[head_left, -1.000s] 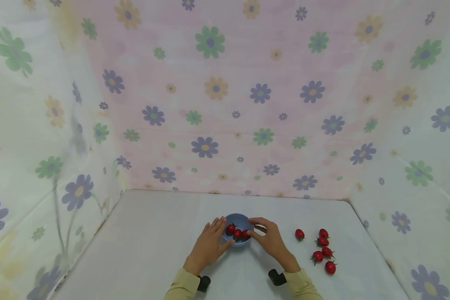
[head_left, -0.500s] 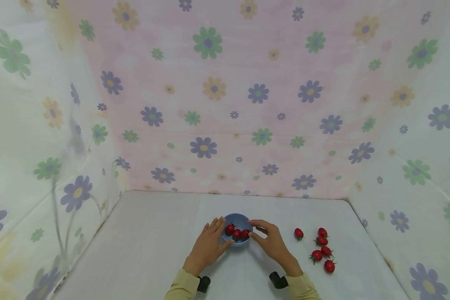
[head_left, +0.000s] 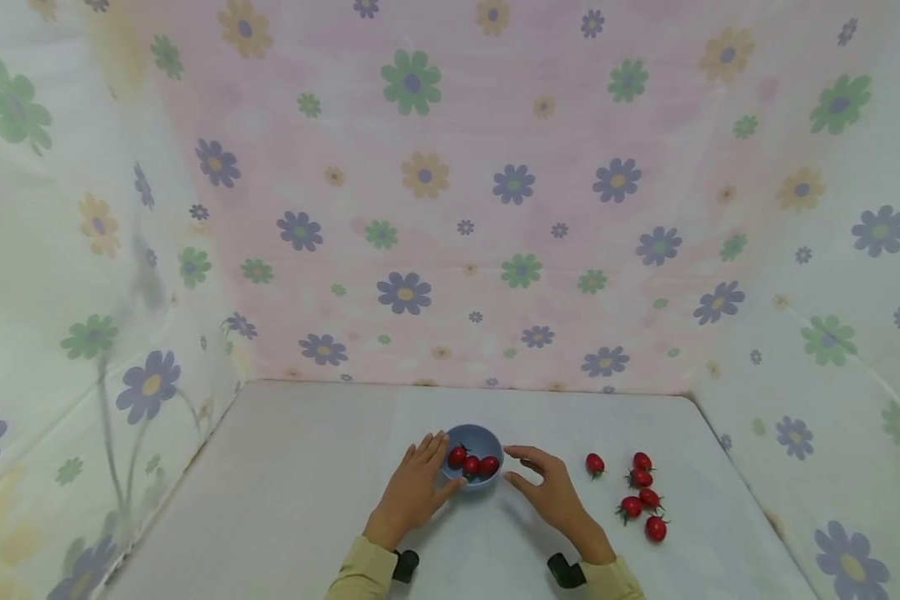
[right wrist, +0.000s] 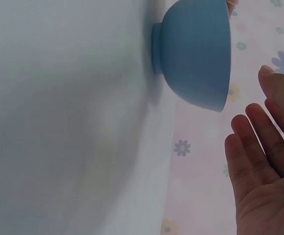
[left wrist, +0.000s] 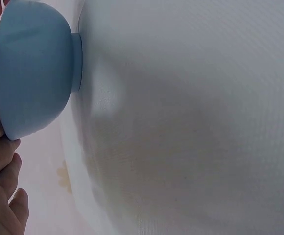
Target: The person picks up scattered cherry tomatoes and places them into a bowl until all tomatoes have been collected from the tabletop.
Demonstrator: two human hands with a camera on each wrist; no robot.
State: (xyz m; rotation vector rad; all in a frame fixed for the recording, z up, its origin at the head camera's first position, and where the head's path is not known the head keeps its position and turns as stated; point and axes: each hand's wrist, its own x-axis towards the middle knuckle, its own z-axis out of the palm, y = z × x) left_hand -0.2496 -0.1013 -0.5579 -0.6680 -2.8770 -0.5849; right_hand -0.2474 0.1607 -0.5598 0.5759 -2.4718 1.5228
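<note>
Three small red cherry tomatoes [head_left: 471,465] lie in a blue bowl [head_left: 474,435] on the white table. At the bowl's left side, my left hand [head_left: 412,493] rests with its fingers extended, fingertips and thumb right at the rim. In the left wrist view, its fingers [left wrist: 0,152] touch the edge of the upright bowl. My right hand [head_left: 551,492] hovers just right of the bowl, thumb and fingers spread and holding nothing. A gap shows between its fingers [right wrist: 252,147] and the bowl in the right wrist view.
Several more cherry tomatoes [head_left: 641,477] with green stems lie in a loose group to the right. One single cherry tomato [head_left: 595,464] is nearer the bowl. Flower-printed cloth [head_left: 450,250] surrounds the table [head_left: 307,467] at the back and sides.
My right hand has drawn back to the right, from the bowl's rim and the tomato there. My left hand has stayed at the bowl. The head view has shifted slightly.
</note>
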